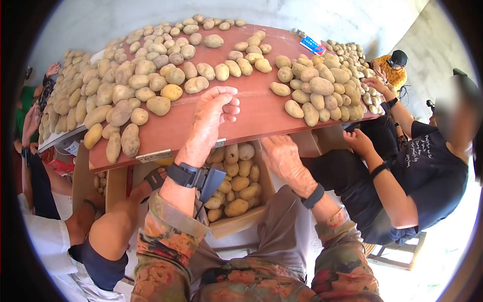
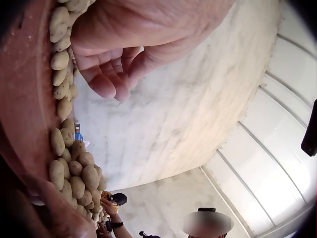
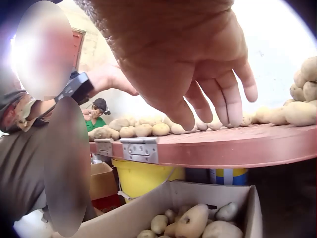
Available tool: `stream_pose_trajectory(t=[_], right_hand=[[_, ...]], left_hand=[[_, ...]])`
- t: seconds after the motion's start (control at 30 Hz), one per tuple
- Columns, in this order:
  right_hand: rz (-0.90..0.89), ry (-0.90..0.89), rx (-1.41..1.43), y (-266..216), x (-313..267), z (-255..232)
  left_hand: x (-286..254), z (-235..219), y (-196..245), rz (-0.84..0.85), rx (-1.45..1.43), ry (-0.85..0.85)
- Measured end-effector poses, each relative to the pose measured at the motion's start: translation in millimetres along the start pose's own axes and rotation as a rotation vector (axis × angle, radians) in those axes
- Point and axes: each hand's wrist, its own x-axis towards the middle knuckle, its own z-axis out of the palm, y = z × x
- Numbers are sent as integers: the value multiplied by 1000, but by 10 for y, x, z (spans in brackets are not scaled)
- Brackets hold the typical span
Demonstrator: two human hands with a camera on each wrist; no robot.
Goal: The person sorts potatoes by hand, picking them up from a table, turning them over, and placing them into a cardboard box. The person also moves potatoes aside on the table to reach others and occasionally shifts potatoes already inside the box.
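My left hand [image 1: 214,108] hovers over the front part of the red-brown table [image 1: 241,113], its fingers loosely bent with nothing between them. In the left wrist view, the left fingers [image 2: 106,82] hang relaxed. My right hand [image 1: 284,158] is at the table's front edge, above the cardboard box of potatoes [image 1: 236,229]. Its fingers [image 3: 225,101] are spread and slightly bent, holding nothing, in the right wrist view. A large heap of potatoes [image 1: 121,95] lies on the table's left, and another pile [image 1: 327,88] is on its right. A row of potatoes [image 1: 221,72] runs between them.
A person in a dark T-shirt [image 1: 427,166] sits at right, reaching to the right pile. Another person's bare leg [image 1: 113,226] is at left. A yellow bucket [image 3: 143,176] stands under the table. Metal hinges [image 3: 141,151] mark its edge. Someone in yellow [image 1: 395,75] is farther back.
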Motion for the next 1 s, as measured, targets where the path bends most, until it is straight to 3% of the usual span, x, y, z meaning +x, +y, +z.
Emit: stream_pose_trajectory(t=[0.2,0.33,0.63,0.93,1.0], right_hand=[[28,-130,155,-529,-360,-325],[39,-108,191,-700,-429,-403],[-5,-93,-5,-846,-16,-748],[-9,-15,26,-896,538,-858],[-10,69,85,-879,674,-878]], left_hand=[[-48,1,6,-6,4,34],[-91,-10,-56,-15,29,-7],[-131,-35,-54,1,-2,-34],[-200,-138,-6,39,65,11],[-228,-156,-4,52,76,1]])
